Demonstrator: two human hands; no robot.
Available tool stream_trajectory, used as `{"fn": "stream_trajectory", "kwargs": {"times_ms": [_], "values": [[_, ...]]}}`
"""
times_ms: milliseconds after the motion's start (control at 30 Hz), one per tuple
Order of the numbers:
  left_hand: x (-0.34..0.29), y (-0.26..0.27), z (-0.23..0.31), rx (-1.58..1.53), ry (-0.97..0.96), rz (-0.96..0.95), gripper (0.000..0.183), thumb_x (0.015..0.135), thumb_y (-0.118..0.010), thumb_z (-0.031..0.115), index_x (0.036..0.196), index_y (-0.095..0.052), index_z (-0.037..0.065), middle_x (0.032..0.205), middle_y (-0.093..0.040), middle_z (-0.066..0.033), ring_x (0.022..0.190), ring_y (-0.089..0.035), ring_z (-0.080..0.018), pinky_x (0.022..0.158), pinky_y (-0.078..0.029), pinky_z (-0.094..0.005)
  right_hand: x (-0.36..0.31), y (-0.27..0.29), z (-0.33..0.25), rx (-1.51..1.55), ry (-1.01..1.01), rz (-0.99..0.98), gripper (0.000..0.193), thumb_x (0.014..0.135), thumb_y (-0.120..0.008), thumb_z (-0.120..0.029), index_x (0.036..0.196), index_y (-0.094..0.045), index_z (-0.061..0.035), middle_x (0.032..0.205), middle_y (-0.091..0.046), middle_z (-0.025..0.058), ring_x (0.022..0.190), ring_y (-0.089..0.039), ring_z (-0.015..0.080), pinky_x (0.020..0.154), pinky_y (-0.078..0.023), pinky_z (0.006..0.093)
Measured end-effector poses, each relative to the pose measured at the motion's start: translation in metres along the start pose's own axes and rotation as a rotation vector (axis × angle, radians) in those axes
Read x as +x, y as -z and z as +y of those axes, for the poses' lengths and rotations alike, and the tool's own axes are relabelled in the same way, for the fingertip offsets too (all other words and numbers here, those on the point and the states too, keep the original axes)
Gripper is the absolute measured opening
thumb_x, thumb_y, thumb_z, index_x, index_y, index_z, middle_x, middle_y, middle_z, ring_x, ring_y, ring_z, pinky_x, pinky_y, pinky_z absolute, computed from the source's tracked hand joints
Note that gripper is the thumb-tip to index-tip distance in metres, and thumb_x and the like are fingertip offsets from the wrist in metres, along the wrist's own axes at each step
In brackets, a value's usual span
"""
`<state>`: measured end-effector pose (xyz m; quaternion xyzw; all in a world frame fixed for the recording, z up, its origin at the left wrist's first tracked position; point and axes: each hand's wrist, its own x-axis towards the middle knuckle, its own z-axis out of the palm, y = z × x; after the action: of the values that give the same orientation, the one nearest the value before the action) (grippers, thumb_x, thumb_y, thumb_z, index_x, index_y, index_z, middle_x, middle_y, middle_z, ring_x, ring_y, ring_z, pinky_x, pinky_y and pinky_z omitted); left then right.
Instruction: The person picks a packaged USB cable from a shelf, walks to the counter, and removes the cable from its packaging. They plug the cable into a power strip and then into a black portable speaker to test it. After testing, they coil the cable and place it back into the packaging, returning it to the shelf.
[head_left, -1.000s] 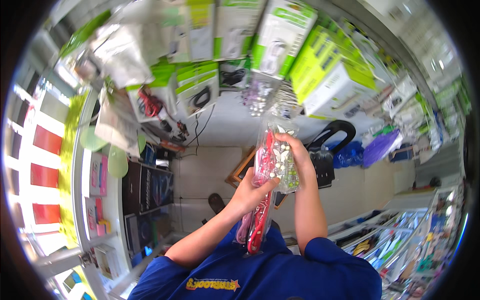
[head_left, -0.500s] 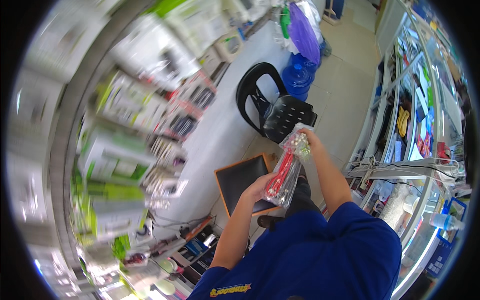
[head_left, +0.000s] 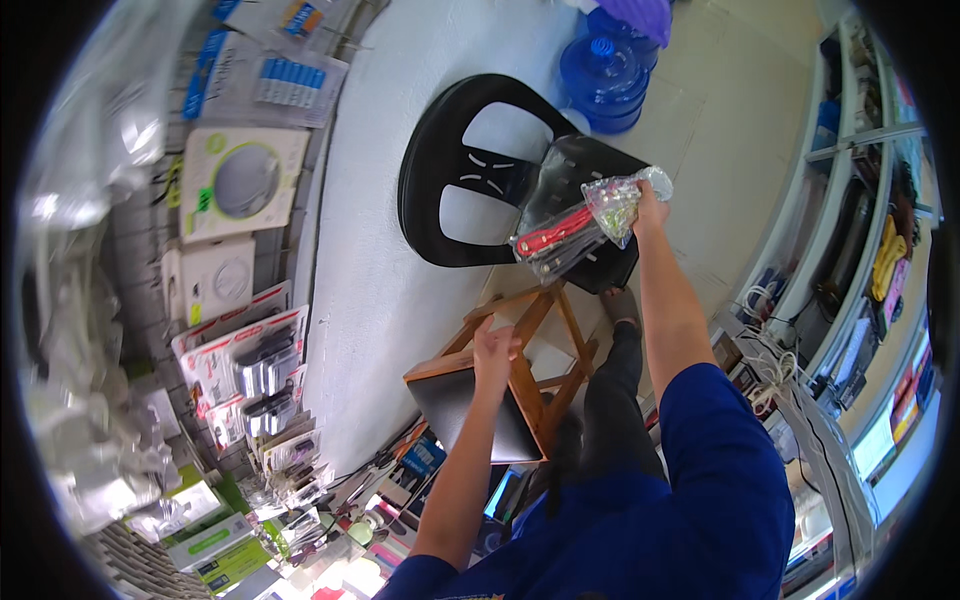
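Observation:
My right hand (head_left: 652,208) grips the gathered upper end of some clear plastic packets, held out over the seat of a black plastic chair (head_left: 480,168). One packet (head_left: 556,234) shows long red pieces with dark, shiny ones beside them; their exact kind I cannot make out. Bunched close to my fingers is a crinkled clear bag (head_left: 612,205) with small greenish and pale bits inside. My left hand (head_left: 493,350) is empty, its fingers apart, in front of a wooden stool (head_left: 545,400) with a black seat.
Blue water jugs (head_left: 602,85) stand beyond the chair, under a purple bag (head_left: 640,18). Boxed and blister-packed goods (head_left: 245,185) hang along the left wall. Glass-fronted shelves (head_left: 850,200) line the right, with bundled white cables (head_left: 775,375) near their corner.
My left hand has let go of the packets and moved down and left. My right hand carries them up and right, over the chair. The view has shifted closer to the chair and stool.

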<state>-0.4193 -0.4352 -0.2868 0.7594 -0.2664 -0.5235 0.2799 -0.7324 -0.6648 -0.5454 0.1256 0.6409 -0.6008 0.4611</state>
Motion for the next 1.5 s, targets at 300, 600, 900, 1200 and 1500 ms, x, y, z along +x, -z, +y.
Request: {"fn": "stream_trajectory", "kwargs": {"times_ms": [300, 600, 900, 1200, 1500], "values": [[-0.065, -0.004, -0.032, 0.490, -0.362, 0.093, 0.063, 0.101, -0.067, 0.012, 0.156, -0.038, 0.005, 0.130, -0.066, -0.0178, 0.113, -0.067, -0.0273, 0.094, -0.055, -0.0396, 0.023, -0.040, 0.059, -0.665, 0.151, 0.136, 0.111, 0.060, -0.098, -0.053, 0.136, -0.052, 0.0132, 0.140, -0.060, 0.0287, 0.130, -0.060, 0.0418, 0.112, -0.047, 0.0486], [-0.132, 0.066, -0.023, 0.583, -0.438, 0.350, 0.066, 0.097, -0.070, 0.011, 0.155, -0.039, 0.004, 0.134, -0.062, -0.0197, 0.121, -0.063, -0.0327, 0.101, -0.052, -0.0455, 0.002, 0.075, 0.081, -0.743, 0.213, -0.220, 0.110, 0.069, -0.090, -0.065, 0.140, -0.057, 0.0128, 0.129, -0.070, 0.0222, 0.115, -0.066, 0.0337, 0.106, -0.049, 0.0451], [-0.243, 0.262, -0.118, -0.081, -0.284, 1.299, 0.025, 0.105, -0.060, 0.024, 0.105, -0.068, 0.001, 0.079, -0.066, -0.0088, 0.073, -0.065, -0.0188, 0.067, -0.052, -0.0335, -0.043, 0.315, 0.061, -1.921, 0.197, -0.754, 0.052, 0.089, -0.074, -0.042, 0.108, -0.075, 0.0070, 0.107, -0.077, 0.0245, 0.112, -0.069, 0.0436, 0.102, -0.051, 0.0539], [-0.258, 0.446, -0.099, -1.054, -0.535, 1.094, 0.040, 0.106, -0.058, 0.033, 0.127, -0.064, -0.001, 0.110, -0.073, -0.0138, 0.094, -0.071, -0.0227, 0.077, -0.057, -0.0350, -0.289, 0.262, 0.050, -1.737, 0.019, -0.818, 0.040, 0.095, -0.071, -0.030, 0.121, -0.070, 0.0002, 0.104, -0.076, 0.0162, 0.085, -0.075, 0.0302, 0.077, -0.056, 0.0496], [-0.187, 0.514, -0.086, -1.567, -0.581, 0.630, 0.031, 0.098, -0.072, 0.028, 0.125, -0.062, 0.015, 0.121, -0.062, -0.0026, 0.119, -0.059, -0.0226, 0.106, -0.044, -0.0482, -0.419, 0.240, 0.075, -1.534, 0.321, -1.217, 0.030, 0.090, -0.074, -0.014, 0.110, -0.073, 0.0082, 0.088, -0.076, 0.0128, 0.074, -0.073, 0.0184, 0.068, -0.060, 0.0307]]}}
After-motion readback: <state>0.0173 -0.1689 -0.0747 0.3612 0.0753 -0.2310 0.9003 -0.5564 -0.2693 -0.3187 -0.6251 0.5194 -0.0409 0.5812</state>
